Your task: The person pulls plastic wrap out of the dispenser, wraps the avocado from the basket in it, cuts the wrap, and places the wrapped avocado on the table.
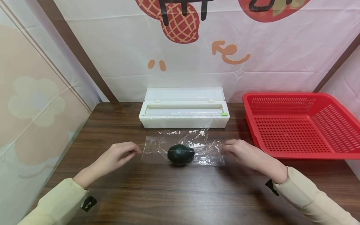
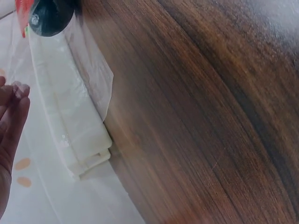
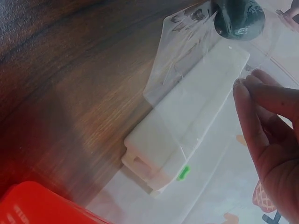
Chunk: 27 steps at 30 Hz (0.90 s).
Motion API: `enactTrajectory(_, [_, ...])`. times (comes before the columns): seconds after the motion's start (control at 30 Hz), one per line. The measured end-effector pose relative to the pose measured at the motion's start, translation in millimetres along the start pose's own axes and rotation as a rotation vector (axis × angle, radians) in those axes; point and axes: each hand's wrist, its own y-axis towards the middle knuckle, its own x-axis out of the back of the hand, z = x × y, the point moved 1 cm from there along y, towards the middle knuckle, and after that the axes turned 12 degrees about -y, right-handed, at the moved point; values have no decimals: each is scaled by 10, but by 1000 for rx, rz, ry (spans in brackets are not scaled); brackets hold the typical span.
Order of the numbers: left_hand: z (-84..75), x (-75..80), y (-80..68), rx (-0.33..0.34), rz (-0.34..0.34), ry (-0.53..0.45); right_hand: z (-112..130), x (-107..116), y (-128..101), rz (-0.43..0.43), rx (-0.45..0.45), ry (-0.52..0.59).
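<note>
A dark green avocado (image 1: 181, 154) lies on a sheet of clear cling film (image 1: 208, 156) on the table, in the middle of the head view. A film edge runs as a thin line across its top. At the film's left side my left hand (image 1: 122, 152) pinches that edge between thumb and fingertips. My right hand (image 1: 242, 153) pinches the film at its right side, fingers bent. Behind the film stands a white cling film dispenser (image 1: 184, 122), lid raised, with the roll inside. In both wrist views the avocado (image 2: 52, 16) appears at the top, beyond the dispenser (image 3: 187, 116).
To the right stands a red plastic basket (image 1: 289, 134) with perforated sides, near the right forearm. A green slider (image 1: 224, 114) sits at the dispenser's right end. Behind the brown wooden table (image 1: 180, 193) hangs a printed cloth (image 1: 191, 68).
</note>
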Motion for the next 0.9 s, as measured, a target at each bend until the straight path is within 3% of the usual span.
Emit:
enactTrajectory(0.27, [22,-29,18,52,-28,47,-37,-76,21,-33,42,-42])
enactTrajectory(0.53, [62,-71,36,47,-63,74,-73,-126,45,-58,64,-49])
enactTrajectory(0.9, [142,-154,44,141,-77,116,-115,-221,41,-26,36,-48])
